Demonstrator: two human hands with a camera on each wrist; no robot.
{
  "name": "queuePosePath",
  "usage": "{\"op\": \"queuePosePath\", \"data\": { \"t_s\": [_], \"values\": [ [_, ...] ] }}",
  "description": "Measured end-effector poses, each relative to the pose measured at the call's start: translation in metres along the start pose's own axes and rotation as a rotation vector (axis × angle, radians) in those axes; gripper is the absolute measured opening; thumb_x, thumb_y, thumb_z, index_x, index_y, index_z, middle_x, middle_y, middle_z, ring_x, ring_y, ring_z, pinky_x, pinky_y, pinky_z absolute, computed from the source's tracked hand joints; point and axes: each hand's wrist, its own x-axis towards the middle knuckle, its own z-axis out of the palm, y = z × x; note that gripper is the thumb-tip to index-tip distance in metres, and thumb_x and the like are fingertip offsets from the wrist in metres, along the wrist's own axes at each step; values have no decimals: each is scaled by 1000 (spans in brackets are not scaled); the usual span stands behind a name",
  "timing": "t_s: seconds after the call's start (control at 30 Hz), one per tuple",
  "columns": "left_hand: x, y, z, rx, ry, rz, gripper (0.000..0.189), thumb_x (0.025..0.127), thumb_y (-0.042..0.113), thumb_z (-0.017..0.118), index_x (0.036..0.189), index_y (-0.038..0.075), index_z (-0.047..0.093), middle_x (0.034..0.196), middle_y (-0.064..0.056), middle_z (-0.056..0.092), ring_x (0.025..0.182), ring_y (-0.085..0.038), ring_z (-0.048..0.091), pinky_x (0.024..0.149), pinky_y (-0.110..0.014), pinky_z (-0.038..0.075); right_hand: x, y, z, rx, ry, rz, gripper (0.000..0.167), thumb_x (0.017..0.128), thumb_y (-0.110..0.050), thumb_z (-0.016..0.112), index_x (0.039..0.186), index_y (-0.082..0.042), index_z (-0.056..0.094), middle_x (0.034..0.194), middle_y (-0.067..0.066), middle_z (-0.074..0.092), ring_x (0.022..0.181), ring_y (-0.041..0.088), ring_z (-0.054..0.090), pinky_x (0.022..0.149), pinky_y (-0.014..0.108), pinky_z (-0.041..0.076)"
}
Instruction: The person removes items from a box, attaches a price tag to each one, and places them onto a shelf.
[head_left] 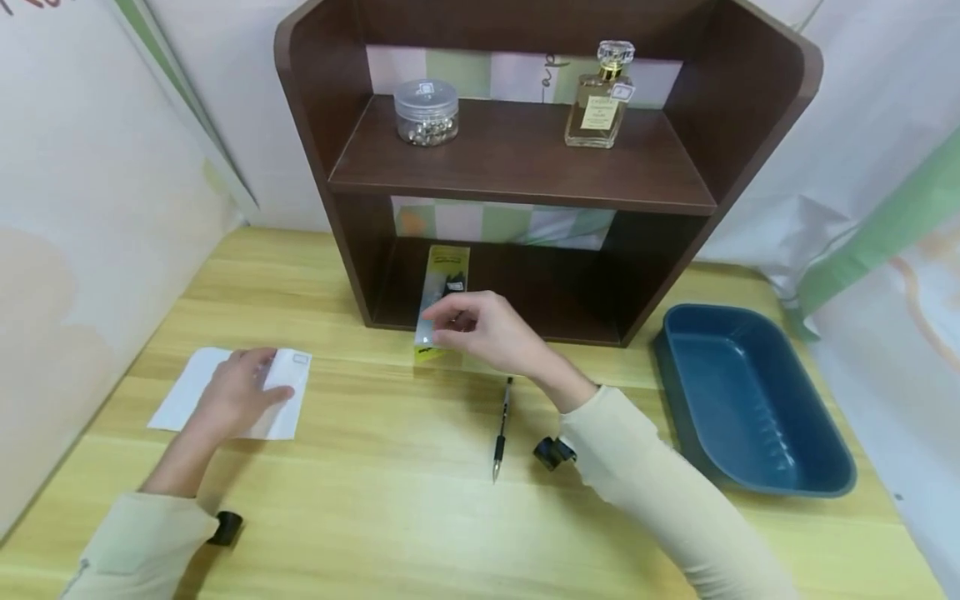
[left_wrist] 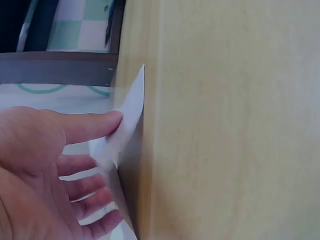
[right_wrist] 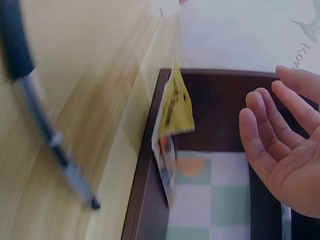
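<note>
My left hand lies over a white sheet of paper with a small label at the table's left. In the left wrist view, the thumb touches the paper while the fingers spread loosely. My right hand hovers, empty, in front of the lower shelf, its fingers loosely bent. Just behind it is a yellow and clear packet, partly hidden, at the shelf's front edge. The right wrist view shows this packet apart from the fingers. A black-gripped pen lies on the table below the right hand.
The dark brown shelf unit stands at the back. On its upper board are a clear jar of small silvery pieces and a perfume bottle. A blue basin sits at the right.
</note>
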Motion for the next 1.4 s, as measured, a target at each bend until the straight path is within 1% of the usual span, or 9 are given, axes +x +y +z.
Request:
{"op": "queuePosePath", "data": {
  "t_s": [0.1, 0.23, 0.4, 0.57, 0.77, 0.93, 1.07, 1.27, 1.4],
  "values": [
    [-1, -1, -1, -98, 27, 21, 67, 95, 17, 70, 143, -17, 37, 132, -39, 49, 117, -55, 50, 93, -62, 47, 12, -2, 11, 9, -20, 6, 21, 94, -9, 72, 115, -11, 73, 96, -1, 69, 80, 22, 65, 68, 31, 54],
    [-3, 0, 0, -202, 83, 44, 56, 95, 10, 68, 140, -14, 45, 126, -35, 58, 110, -49, 59, 78, -42, 58, 28, -7, 27, 25, -40, -3, 20, 94, -9, 71, 115, -11, 73, 95, -1, 69, 81, 20, 66, 67, 28, 53],
    [-5, 4, 2, -284, 150, 44, 49, 93, 4, 68, 137, -11, 51, 123, -35, 60, 104, -46, 63, 64, -25, 56, 47, -12, 45, 61, -63, -34, 19, 94, -7, 72, 113, -8, 73, 94, 0, 70, 81, 14, 65, 72, 26, 54],
    [-11, 12, 2, -364, 171, 49, 49, 94, 4, 69, 139, -5, 52, 126, -33, 60, 98, -42, 67, 59, -29, 58, 62, -12, 65, 111, -94, -35, 22, 93, -4, 72, 115, -3, 72, 94, 5, 70, 81, 17, 64, 72, 24, 54],
    [-23, 28, -2, -480, 168, 84, 54, 95, 5, 69, 145, 2, 49, 128, -31, 59, 95, -38, 69, 59, -33, 60, 73, -12, 83, 129, -138, 18, 31, 93, -6, 71, 124, -4, 67, 101, 11, 69, 87, 22, 65, 74, 22, 53],
    [-30, 38, -2, -556, 170, 131, 50, 94, 2, 69, 141, 5, 51, 125, -29, 63, 87, -22, 71, 58, -36, 60, 80, -12, 97, 157, -142, 15, 41, 95, -7, 69, 135, -5, 59, 113, 12, 67, 96, 20, 66, 81, 23, 54],
    [-33, 43, 0, -574, 177, 174, 45, 94, 0, 68, 137, 4, 54, 123, -28, 64, 82, -13, 70, 55, -37, 60, 81, -14, 102, 214, -133, -1, 39, 95, -1, 67, 133, -4, 60, 107, 12, 69, 92, 21, 67, 77, 27, 57],
    [-36, 47, 3, -495, 209, 195, 40, 97, 7, 67, 134, 3, 57, 123, -27, 65, 84, -26, 69, 53, -34, 58, 80, -15, 106, 372, -149, 4, 32, 95, 7, 62, 127, 1, 63, 95, 14, 70, 87, 41, 66, 76, 46, 60],
    [-38, 50, 3, -478, 222, 143, 45, 96, 22, 72, 135, 6, 59, 126, -23, 63, 88, -33, 67, 53, -34, 57, 80, -18, 107, 426, -146, 7, 31, 97, 7, 60, 127, 1, 64, 97, 14, 68, 86, 38, 66, 77, 47, 60]
  ]
}}
